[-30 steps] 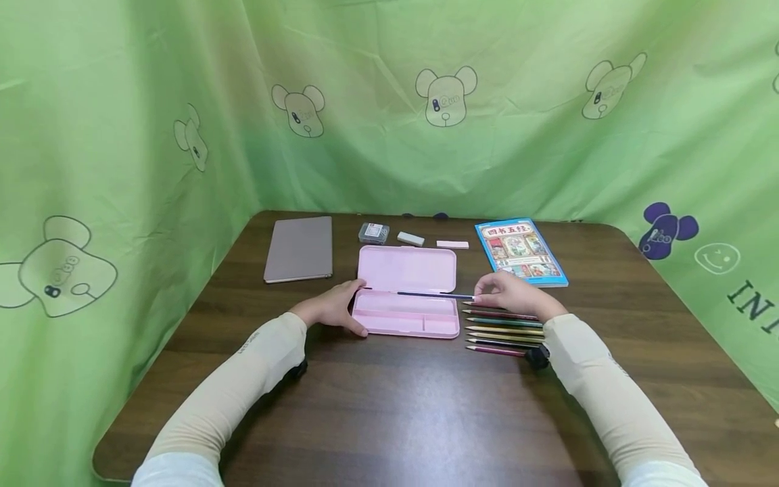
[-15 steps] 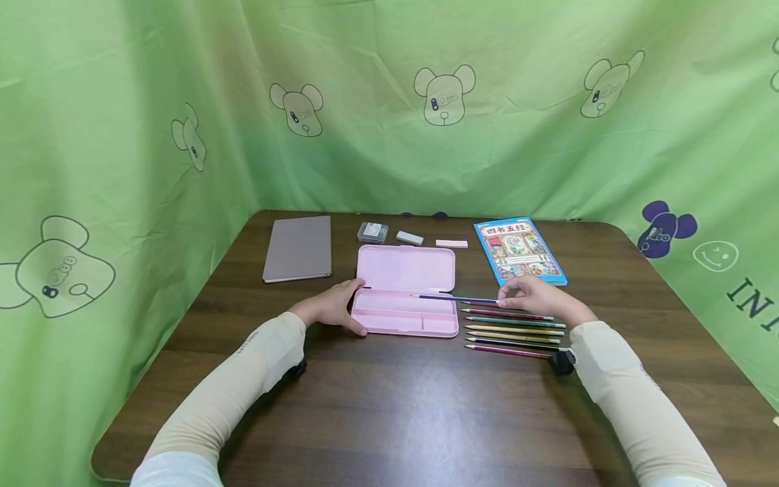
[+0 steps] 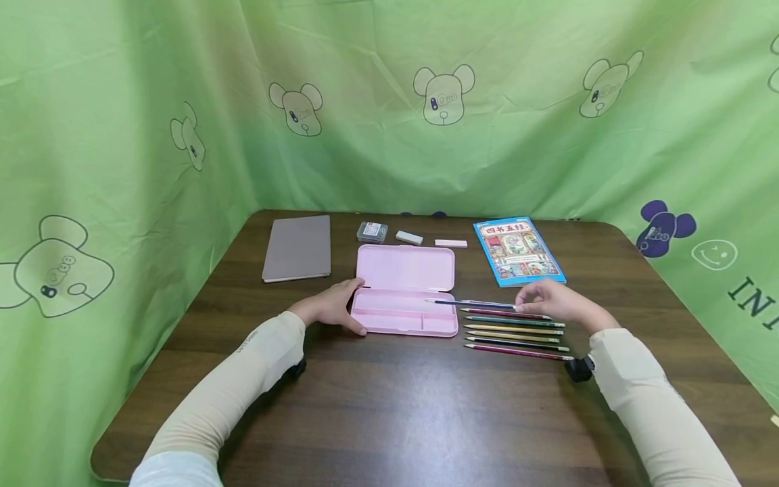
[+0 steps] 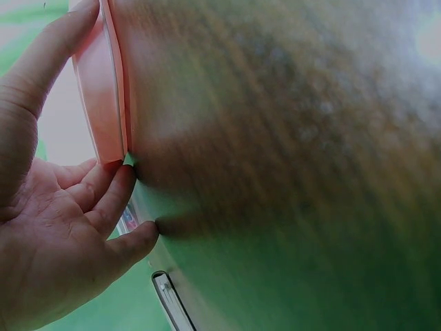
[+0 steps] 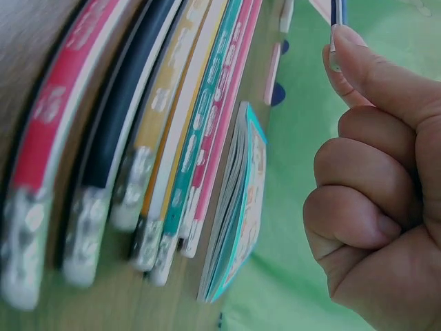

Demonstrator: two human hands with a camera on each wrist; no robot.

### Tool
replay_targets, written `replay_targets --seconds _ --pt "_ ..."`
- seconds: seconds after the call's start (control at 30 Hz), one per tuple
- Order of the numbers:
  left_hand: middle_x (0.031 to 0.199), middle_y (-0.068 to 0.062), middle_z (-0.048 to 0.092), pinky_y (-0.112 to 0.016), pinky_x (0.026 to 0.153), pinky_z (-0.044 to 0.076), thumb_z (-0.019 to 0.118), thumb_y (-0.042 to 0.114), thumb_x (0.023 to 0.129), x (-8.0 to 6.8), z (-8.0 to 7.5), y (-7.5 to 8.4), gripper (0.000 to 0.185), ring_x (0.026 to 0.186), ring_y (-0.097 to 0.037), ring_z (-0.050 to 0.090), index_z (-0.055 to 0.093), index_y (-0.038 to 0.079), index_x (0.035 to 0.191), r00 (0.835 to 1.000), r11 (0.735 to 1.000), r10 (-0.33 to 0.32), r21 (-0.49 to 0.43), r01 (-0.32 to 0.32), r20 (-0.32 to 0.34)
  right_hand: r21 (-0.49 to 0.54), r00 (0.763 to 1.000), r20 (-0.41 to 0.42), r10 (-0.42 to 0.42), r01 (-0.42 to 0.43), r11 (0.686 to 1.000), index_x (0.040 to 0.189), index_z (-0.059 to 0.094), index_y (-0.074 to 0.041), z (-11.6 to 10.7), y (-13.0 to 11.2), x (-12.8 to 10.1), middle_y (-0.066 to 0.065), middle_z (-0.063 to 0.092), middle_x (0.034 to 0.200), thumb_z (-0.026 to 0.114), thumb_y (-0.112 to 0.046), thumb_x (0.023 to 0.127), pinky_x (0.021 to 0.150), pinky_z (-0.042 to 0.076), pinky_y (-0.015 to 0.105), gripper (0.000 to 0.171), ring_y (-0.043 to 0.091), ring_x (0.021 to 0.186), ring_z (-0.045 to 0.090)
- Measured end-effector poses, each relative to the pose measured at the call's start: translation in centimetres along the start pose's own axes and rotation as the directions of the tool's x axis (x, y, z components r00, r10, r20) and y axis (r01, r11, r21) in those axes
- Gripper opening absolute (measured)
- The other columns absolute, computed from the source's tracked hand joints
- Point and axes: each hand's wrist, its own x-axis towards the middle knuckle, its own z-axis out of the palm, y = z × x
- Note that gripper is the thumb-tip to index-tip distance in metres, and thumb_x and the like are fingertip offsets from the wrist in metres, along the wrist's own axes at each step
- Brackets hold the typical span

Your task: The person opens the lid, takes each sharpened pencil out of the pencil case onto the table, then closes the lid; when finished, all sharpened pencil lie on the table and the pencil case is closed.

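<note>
A pink pencil case point(image 3: 406, 267) lies with its lid raised back, its tray facing up with divided compartments. My left hand point(image 3: 331, 304) grips its left end, thumb at the front corner and fingers at the back. In the left wrist view the thumb presses on the case's side point(image 4: 103, 117). My right hand point(image 3: 555, 301) pinches a dark blue pencil point(image 3: 477, 304) by its end between thumb and forefinger. The pencil's tip points left, over the tray's right part. Below that hand, several pencils point(image 3: 514, 329) lie in a row, tips leftward, erasers showing in the right wrist view.
Behind the case stand a small clear box point(image 3: 372, 232), a white eraser point(image 3: 409, 237) and a pink strip point(image 3: 451, 243). A grey notebook point(image 3: 297, 248) lies at the back left, a blue-edged book point(image 3: 519, 250) at the back right. Green curtains point(image 3: 365, 162) surround the table.
My right hand has moved right and slightly nearer, drawing the dark blue pencil rightward with its tip still over the tray. The left hand stays on the case.
</note>
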Motion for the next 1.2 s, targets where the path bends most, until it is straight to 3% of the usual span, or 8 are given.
replay_targets --seconds 0.33,0.57,0.8,1.2 --pt "0.148 -0.02 0.026 -0.049 0.11 0.025 0.081 0.04 0.067 -0.1 0.0 0.1 0.105 0.135 -0.032 0.028 0.019 0.004 0.144 1.0 1.0 0.0 -0.003 0.0 0.0 0.016 1.0 -0.003 -0.024 0.024 1.0 0.089 0.065 0.0 -0.3 1.9 -2.2 0.007 0.063 0.077 0.063 -0.018 0.087 0.059 0.041 0.022 0.019 0.001 0.058 0.041" --pt "0.148 -0.021 0.025 -0.049 0.11 0.025 0.081 0.039 0.067 -0.3 0.0 0.0 0.105 0.135 -0.033 0.027 0.019 0.002 0.144 1.0 1.0 0.005 0.007 -0.005 -0.002 0.042 1.0 -0.004 -0.002 0.002 0.999 0.089 0.065 0.0 0.0 3.1 -4.1 -0.01 0.04 0.054 0.065 -0.018 0.086 0.048 0.034 0.022 0.019 0.0 0.048 0.025" --pt "0.147 -0.021 0.027 -0.048 0.11 0.025 0.081 0.039 0.067 -0.1 0.1 -0.1 0.105 0.134 -0.032 0.028 0.02 0.002 0.144 1.0 1.0 0.014 0.002 -0.014 -0.007 0.076 0.995 0.03 -0.095 0.092 0.993 0.086 0.064 0.001 0.2 3.9 -5.6 0.0 0.065 0.075 0.062 -0.013 0.087 0.059 0.043 0.021 0.014 -0.003 0.061 0.045" --pt "0.148 -0.021 0.025 -0.048 0.11 0.024 0.081 0.039 0.067 0.0 0.1 -0.2 0.105 0.136 -0.033 0.026 0.019 0.002 0.144 1.0 1.0 0.012 0.004 -0.012 -0.007 0.111 0.991 0.09 -0.101 0.091 0.99 0.087 0.065 0.002 0.1 4.3 -6.7 -0.003 0.064 0.075 0.062 -0.01 0.087 0.055 0.038 0.02 0.012 -0.003 0.059 0.041"
